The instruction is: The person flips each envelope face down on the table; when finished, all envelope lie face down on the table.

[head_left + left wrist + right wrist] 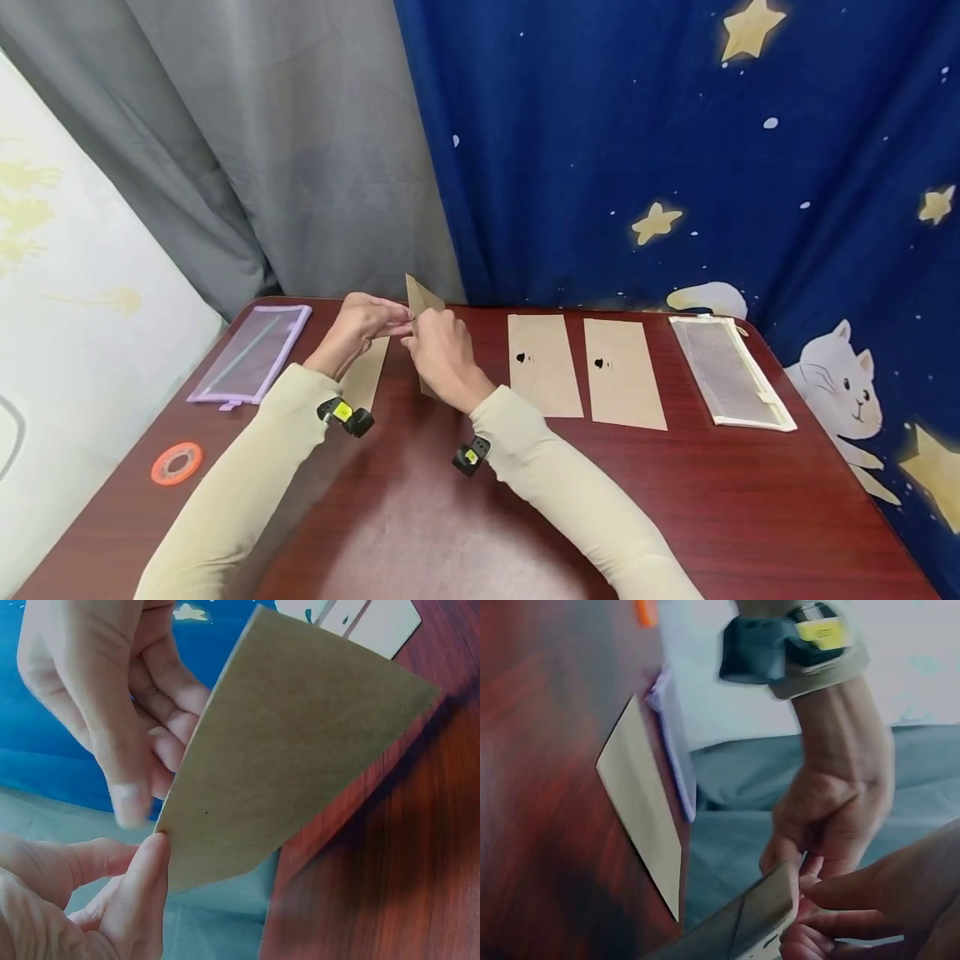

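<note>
Between both hands a kraft paper envelope stands on edge, tilted, over the back of the table. My left hand pinches its edge between thumb and fingertips; in the left wrist view the envelope spreads out above that pinch. My right hand is at the same edge. Its thumb stands off the edge in the left wrist view, while its bent fingers lie along the far side, partly hidden. The right wrist view shows a seam and black print on the envelope.
Another envelope lies beneath my left wrist. Two printed envelopes lie to the right, beside a white mesh zip pouch. On the left are a purple mesh pouch and an orange ring. Curtains hang behind the table.
</note>
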